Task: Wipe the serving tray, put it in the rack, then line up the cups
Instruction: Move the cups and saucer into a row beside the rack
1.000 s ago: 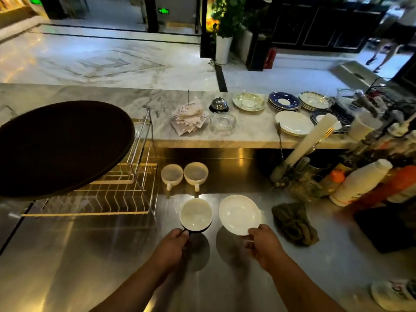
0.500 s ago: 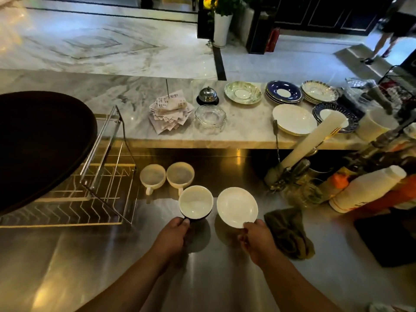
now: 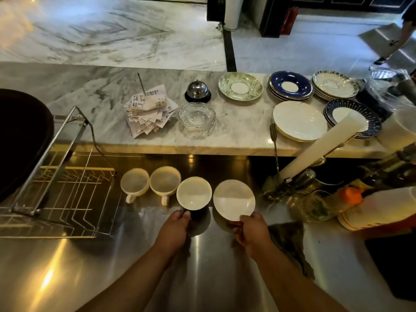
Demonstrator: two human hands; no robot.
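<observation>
Left hand (image 3: 177, 228) grips the handle of a dark cup (image 3: 194, 193) and right hand (image 3: 252, 230) pinches the rim of a white dish (image 3: 234, 200), extending a row begun by two cream cups (image 3: 134, 181). The tray (image 3: 22, 140) already stands in the rack (image 3: 63, 194). By the look of it, only the line-up remains.

A service bell (image 3: 197, 90) sits beside spiked receipts (image 3: 148, 113) and a glass dish (image 3: 197, 117).

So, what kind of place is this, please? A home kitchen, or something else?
Probably a café or hotel service counter, not a home. A call bell and spiked paper receipts sit on the marble counter beside stacks of saucers, above a steel worktop.
</observation>
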